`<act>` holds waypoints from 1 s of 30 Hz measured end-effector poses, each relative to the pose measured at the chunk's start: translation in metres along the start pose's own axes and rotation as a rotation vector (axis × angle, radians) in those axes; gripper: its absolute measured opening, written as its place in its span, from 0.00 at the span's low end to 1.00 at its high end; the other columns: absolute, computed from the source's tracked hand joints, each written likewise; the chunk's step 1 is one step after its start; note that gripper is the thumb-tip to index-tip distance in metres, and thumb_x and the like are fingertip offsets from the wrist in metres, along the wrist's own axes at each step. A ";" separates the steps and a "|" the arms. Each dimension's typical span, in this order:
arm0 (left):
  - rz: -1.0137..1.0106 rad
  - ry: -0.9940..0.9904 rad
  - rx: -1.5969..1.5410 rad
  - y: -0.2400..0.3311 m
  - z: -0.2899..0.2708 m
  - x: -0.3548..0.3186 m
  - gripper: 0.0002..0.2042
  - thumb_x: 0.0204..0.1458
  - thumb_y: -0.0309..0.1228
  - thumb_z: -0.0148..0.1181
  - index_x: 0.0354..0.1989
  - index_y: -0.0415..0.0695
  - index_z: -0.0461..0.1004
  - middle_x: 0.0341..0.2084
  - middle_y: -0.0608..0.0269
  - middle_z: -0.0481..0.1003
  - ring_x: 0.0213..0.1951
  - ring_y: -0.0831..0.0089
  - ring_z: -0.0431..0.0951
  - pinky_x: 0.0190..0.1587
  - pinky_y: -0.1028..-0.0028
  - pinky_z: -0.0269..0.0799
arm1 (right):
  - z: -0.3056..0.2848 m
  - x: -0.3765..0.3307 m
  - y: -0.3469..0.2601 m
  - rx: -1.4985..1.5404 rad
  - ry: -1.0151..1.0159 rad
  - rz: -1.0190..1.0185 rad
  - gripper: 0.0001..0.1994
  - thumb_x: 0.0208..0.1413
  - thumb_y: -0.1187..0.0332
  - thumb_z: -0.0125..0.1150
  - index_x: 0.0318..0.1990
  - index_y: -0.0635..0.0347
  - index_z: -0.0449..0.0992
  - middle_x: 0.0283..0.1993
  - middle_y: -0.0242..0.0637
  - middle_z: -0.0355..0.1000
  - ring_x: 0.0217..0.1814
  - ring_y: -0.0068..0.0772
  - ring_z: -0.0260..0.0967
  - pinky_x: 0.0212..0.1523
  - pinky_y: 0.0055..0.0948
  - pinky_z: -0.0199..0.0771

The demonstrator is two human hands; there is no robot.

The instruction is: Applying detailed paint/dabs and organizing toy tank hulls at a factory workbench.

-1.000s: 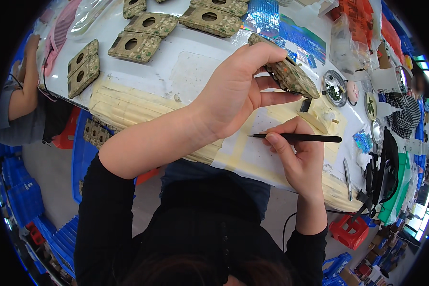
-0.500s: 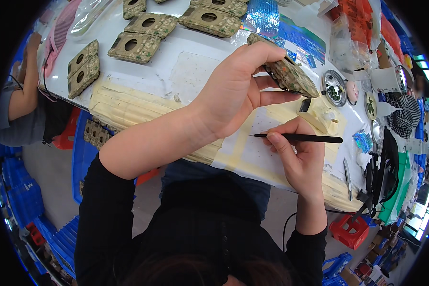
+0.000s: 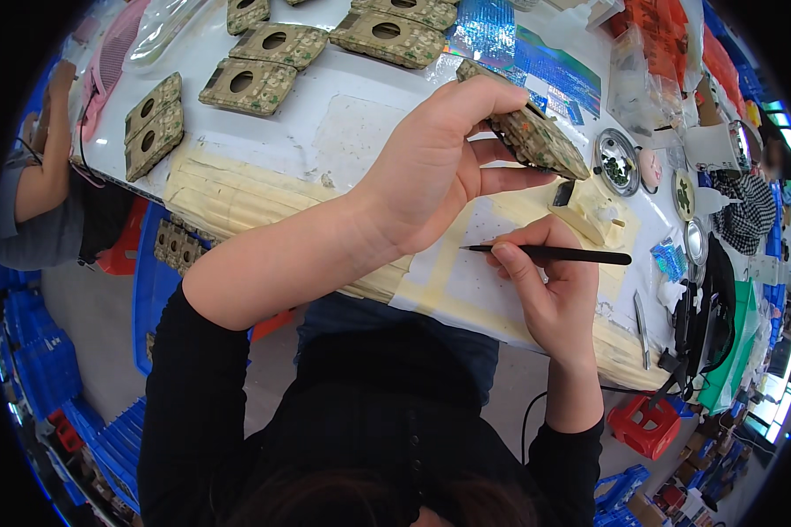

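My left hand (image 3: 435, 154) is raised over the table, its thumb and fingers gripping a camouflage-patterned model tank hull (image 3: 540, 140) by its edges. The hull is tilted, and part of it is hidden behind the fingers. Lower and to the right, my right hand (image 3: 549, 277) pinches slim black tweezers (image 3: 580, 255), held nearly level with the fine tip pointing left. That tip is over a white paper sheet (image 3: 439, 281) with tiny dark specks on it, below the hull and apart from it. I cannot tell whether the tip touches the paper.
Several camouflage hulls with round holes (image 3: 264, 75) lie at the back left. A yellowish block (image 3: 589, 215) and a round metal dish (image 3: 618, 162) with small dark green pieces stand right of my hands. A thin metal tool (image 3: 642, 329) lies near the right edge. Another person's arm (image 3: 48, 167) shows at far left.
The hull in my left hand has tilted very slightly. My right hand and the tweezers have stayed in place.
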State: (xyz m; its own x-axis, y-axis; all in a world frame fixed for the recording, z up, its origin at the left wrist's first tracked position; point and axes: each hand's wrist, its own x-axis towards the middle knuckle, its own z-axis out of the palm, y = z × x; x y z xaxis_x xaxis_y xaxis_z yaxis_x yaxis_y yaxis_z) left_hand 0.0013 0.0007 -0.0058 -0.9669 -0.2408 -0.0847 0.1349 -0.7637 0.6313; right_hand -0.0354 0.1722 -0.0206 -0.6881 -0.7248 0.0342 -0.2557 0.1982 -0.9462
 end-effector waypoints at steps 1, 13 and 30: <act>-0.001 0.000 -0.001 0.000 0.000 0.000 0.16 0.57 0.35 0.46 0.48 0.35 0.66 0.43 0.53 0.73 0.47 0.62 0.75 0.51 0.60 0.74 | 0.000 0.000 0.000 0.001 0.001 0.001 0.06 0.52 0.73 0.63 0.30 0.68 0.74 0.25 0.35 0.71 0.27 0.23 0.70 0.29 0.20 0.69; -0.002 -0.006 0.008 0.000 -0.001 0.001 0.17 0.57 0.35 0.45 0.48 0.35 0.66 0.43 0.54 0.73 0.47 0.62 0.75 0.52 0.59 0.73 | -0.003 -0.003 -0.001 0.072 0.015 0.007 0.06 0.53 0.73 0.62 0.31 0.68 0.73 0.26 0.33 0.71 0.29 0.21 0.70 0.31 0.19 0.70; -0.138 -0.049 0.109 -0.005 0.006 -0.005 0.20 0.57 0.37 0.45 0.56 0.41 0.58 0.47 0.58 0.71 0.49 0.69 0.74 0.53 0.66 0.71 | -0.036 0.012 -0.051 0.091 0.350 -0.474 0.05 0.57 0.78 0.55 0.35 0.70 0.66 0.33 0.45 0.72 0.33 0.29 0.73 0.34 0.22 0.74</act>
State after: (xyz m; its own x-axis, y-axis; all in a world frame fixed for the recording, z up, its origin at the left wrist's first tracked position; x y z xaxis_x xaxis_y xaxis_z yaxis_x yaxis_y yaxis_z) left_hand 0.0037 0.0093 -0.0034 -0.9843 -0.1067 -0.1409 -0.0220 -0.7174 0.6963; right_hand -0.0548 0.1768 0.0397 -0.7000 -0.4563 0.5494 -0.5415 -0.1626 -0.8249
